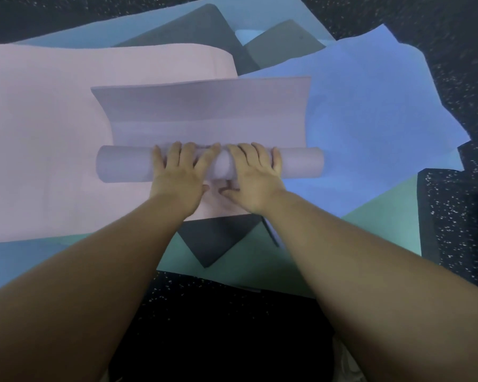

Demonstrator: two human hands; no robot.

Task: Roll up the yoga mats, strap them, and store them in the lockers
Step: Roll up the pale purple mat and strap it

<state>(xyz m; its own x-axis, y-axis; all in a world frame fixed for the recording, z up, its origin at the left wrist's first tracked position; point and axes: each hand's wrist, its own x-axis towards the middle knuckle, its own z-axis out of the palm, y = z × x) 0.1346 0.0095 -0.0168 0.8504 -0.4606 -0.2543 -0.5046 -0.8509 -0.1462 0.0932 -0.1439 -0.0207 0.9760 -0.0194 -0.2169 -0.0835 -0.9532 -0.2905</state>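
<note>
Rolling is the step in hand. The left hand (177, 175) and right hand (253, 177) lie side by side on the middle of the lilac mat (204, 111), fingers (174, 154) spread nearly straight, pressing over its rolled part, which lies crosswise on a pink mat (39, 133) and a blue mat (370, 106) on the floor (453, 37). The unrolled flap lies beyond the hands. Next, I judge, comes an even forward push so the ends stay level; no strap is in view.
</note>
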